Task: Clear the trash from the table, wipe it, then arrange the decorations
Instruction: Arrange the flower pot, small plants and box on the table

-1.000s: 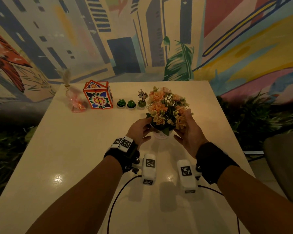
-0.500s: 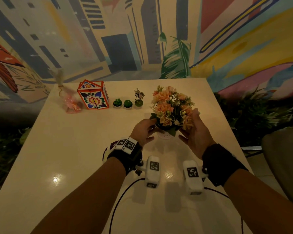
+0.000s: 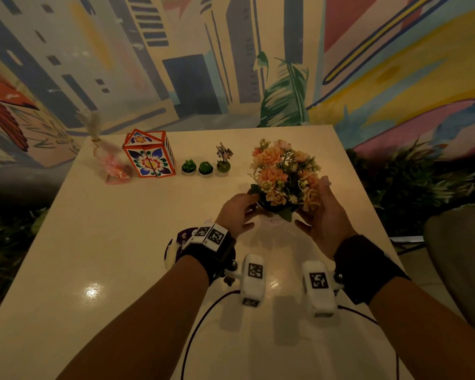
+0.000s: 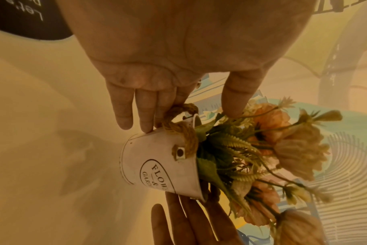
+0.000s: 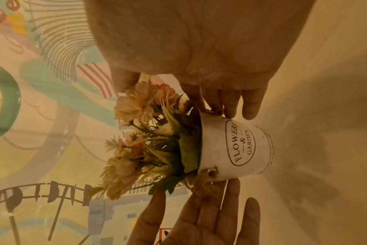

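A white tin pot (image 3: 274,221) marked "Flowers & Garden", filled with orange artificial flowers (image 3: 283,174), stands right of the table's middle. My left hand (image 3: 236,212) and right hand (image 3: 324,212) flank it, one on each side. In the left wrist view the left hand (image 4: 186,114) lays straight fingers (image 4: 144,116) on the pot (image 4: 157,165) by its rope handle, thumb among the blooms. In the right wrist view the right hand (image 5: 178,99) touches the rim of the pot (image 5: 237,145) with straight fingers (image 5: 230,102). Whether the pot rests on the table I cannot tell.
Along the far side stand a pink wrapped bag (image 3: 113,165), a flower-patterned box (image 3: 148,157) and three small green plant pots (image 3: 205,168). A round purple-labelled thing (image 3: 181,239) lies under my left wrist. Beyond the table's right edge (image 3: 368,204) are plants (image 3: 412,187) and a grey seat (image 3: 458,259).
The flower pot has moved to the right between both hands, away from the row of small plants. Both hands went with it.
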The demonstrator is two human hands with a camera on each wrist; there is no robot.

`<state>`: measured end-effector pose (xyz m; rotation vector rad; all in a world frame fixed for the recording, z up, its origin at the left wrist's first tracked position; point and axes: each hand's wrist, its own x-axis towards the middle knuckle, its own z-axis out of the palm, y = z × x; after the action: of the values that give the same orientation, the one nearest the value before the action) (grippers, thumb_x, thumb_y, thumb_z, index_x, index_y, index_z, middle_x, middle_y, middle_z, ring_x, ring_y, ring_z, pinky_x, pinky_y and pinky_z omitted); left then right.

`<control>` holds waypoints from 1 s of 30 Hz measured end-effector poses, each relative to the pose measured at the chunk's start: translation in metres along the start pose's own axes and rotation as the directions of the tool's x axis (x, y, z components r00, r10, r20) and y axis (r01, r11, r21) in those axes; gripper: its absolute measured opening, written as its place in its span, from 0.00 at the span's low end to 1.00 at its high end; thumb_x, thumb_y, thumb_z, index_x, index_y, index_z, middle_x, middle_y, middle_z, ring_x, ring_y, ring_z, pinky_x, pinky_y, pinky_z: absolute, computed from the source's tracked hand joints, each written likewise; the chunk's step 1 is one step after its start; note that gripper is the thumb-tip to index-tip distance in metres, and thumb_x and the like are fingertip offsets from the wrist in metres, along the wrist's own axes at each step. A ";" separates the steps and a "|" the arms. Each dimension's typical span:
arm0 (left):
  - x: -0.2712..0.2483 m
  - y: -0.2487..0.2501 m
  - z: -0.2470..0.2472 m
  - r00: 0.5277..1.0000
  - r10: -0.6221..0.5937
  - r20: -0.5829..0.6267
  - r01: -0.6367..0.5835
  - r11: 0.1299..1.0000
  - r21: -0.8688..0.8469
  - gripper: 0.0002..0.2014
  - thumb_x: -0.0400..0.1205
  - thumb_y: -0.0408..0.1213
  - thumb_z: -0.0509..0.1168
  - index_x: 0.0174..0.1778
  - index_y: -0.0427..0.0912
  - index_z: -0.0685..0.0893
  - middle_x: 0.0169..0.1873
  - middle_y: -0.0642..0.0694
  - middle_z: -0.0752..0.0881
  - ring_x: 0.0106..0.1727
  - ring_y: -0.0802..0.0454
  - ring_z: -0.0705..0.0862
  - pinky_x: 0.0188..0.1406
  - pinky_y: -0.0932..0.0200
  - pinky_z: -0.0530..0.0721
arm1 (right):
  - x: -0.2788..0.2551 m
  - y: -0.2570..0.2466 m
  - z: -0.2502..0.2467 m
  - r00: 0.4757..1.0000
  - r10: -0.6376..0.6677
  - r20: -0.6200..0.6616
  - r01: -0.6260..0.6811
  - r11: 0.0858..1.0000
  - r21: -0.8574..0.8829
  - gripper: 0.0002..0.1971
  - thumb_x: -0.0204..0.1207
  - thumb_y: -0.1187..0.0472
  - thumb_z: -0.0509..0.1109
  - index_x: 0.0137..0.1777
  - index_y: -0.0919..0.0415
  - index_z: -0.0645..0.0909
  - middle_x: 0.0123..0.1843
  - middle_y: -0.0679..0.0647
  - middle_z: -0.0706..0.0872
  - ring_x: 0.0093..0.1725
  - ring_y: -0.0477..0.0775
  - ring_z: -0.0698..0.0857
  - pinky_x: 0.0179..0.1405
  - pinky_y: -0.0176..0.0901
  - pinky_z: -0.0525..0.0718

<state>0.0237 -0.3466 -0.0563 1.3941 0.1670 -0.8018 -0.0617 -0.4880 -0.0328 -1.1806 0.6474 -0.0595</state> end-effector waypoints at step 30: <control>0.111 0.085 -0.119 0.897 0.420 0.137 -0.161 0.023 0.987 0.29 0.78 0.33 0.67 0.76 0.44 0.69 0.72 0.43 0.72 0.70 0.42 0.76 0.69 0.50 0.75 | 0.123 0.042 0.172 0.979 -0.120 -0.166 -0.046 0.663 -0.747 0.40 0.79 0.62 0.65 0.84 0.59 0.44 0.84 0.57 0.53 0.82 0.62 0.58 0.79 0.50 0.61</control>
<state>0.1957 -0.2856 -0.0742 2.7562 -0.7161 -0.2956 0.1123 -0.3728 -0.0848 -2.0224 0.8659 0.0655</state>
